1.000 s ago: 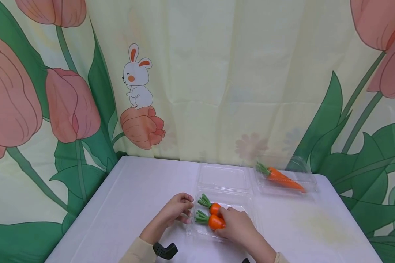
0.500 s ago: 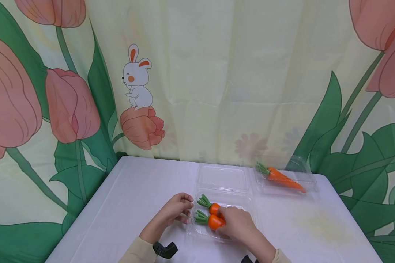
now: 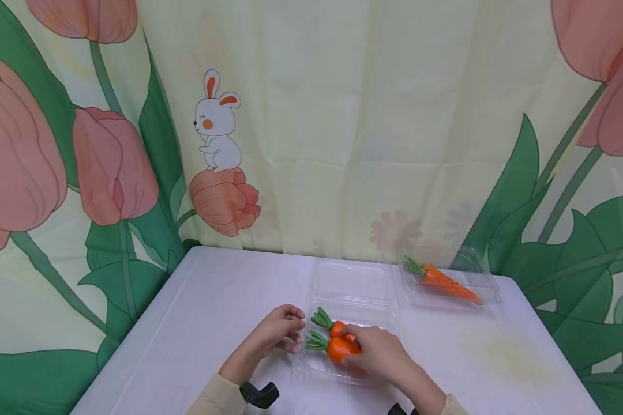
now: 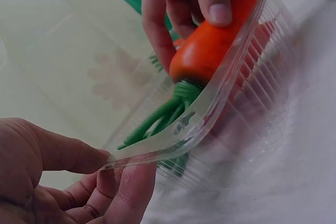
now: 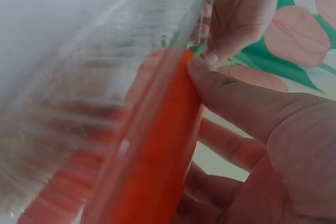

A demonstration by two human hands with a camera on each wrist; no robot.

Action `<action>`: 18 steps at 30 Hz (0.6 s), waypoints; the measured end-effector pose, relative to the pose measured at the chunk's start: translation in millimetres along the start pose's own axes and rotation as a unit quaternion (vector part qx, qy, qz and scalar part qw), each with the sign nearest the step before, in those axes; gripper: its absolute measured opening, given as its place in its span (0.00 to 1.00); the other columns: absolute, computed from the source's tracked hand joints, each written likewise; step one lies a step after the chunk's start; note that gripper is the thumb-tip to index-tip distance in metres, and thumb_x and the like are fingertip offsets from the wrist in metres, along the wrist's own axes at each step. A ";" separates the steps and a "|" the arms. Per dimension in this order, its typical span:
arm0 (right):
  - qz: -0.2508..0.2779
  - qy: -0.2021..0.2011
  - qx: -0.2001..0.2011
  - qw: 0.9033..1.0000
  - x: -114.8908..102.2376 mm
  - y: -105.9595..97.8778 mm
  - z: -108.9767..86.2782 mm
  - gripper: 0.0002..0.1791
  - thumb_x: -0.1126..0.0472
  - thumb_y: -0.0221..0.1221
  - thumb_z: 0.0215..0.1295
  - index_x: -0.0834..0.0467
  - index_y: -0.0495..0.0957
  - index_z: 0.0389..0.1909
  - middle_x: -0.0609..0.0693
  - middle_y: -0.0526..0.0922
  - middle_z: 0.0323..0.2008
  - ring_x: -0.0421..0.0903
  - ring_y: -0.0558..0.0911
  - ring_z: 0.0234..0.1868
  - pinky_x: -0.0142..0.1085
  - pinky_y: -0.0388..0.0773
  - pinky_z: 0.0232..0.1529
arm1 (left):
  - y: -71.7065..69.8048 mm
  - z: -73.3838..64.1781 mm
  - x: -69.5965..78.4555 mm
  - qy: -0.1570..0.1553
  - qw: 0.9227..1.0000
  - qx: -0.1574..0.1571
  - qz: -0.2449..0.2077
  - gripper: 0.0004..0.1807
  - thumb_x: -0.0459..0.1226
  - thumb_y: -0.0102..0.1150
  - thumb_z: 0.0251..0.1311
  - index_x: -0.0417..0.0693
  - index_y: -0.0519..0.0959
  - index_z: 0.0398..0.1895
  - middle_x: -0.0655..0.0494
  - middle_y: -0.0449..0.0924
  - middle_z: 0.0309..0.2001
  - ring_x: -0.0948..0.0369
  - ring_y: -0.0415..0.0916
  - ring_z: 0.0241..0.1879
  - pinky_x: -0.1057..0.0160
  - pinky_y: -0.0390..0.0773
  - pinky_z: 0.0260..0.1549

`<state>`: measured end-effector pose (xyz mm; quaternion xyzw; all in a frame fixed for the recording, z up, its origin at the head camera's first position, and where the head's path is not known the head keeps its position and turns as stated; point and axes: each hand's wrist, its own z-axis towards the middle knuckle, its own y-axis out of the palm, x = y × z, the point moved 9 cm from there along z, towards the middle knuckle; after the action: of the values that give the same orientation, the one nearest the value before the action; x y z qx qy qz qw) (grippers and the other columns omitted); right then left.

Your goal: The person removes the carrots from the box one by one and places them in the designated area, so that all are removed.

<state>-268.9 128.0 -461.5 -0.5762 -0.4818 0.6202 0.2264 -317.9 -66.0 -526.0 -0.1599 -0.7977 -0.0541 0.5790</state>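
Note:
An open clear plastic clamshell box (image 3: 311, 366) stands on the table before me. Inside it lie two orange toy carrots, their green tops pointing left: a near carrot (image 3: 337, 350) and a far carrot (image 3: 337, 329). My right hand (image 3: 383, 350) grips the near carrot's body between thumb and fingers, hiding its tip. The right wrist view shows the thumb pressed on that carrot (image 5: 163, 156), close along the box's rim. At the box's left side, my left hand (image 3: 277, 329) pinches the rim; in the left wrist view the thumb lies above the edge, fingers beneath.
The box's lid (image 3: 351, 281) lies folded back behind it. At the back right stands a second clear box (image 3: 490, 285) with a long carrot (image 3: 443, 281) inside. A printed curtain (image 3: 311, 132) hangs behind the white table (image 3: 223, 288).
My right hand has shifted slightly to the right, and more of the near carrot's body now shows beside the fingers. The left hand has stayed at the box's left edge.

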 end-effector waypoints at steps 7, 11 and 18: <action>0.044 0.010 -0.013 0.999 4.9 -6.0 -2.4 0.23 0.51 0.75 0.57 0.48 0.83 0.54 0.45 0.85 0.36 0.45 0.80 0.37 0.49 0.80 0.41 | 0.7 -1.8 -1.5 -0.001 1.000 0.000 0.001 0.13 0.34 0.58 0.70 0.38 0.73 0.54 0.51 0.76 0.37 0.60 0.75 0.27 0.64 0.84 0.22; 0.093 0.023 -0.011 0.995 8.1 -10.7 -0.6 0.25 0.51 0.74 0.58 0.47 0.82 0.57 0.46 0.84 0.35 0.45 0.79 0.36 0.42 0.80 0.36 | 0.0 -1.1 -1.4 -0.004 1.000 0.000 0.000 0.13 0.34 0.59 0.70 0.39 0.73 0.54 0.51 0.76 0.37 0.60 0.75 0.27 0.64 0.84 0.22; 0.224 0.054 -0.032 0.973 19.4 -8.3 5.6 0.31 0.53 0.72 0.62 0.53 0.76 0.66 0.51 0.83 0.38 0.46 0.81 0.34 0.40 0.86 0.34 | -0.2 0.3 -2.5 -0.003 1.000 -0.005 -0.002 0.14 0.34 0.59 0.70 0.38 0.73 0.54 0.50 0.76 0.37 0.60 0.76 0.27 0.65 0.84 0.23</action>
<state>-281.0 145.9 -464.7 -0.7088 -0.3470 0.6077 0.0888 -317.6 -66.6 -528.5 -0.1616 -0.7992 -0.0586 0.5760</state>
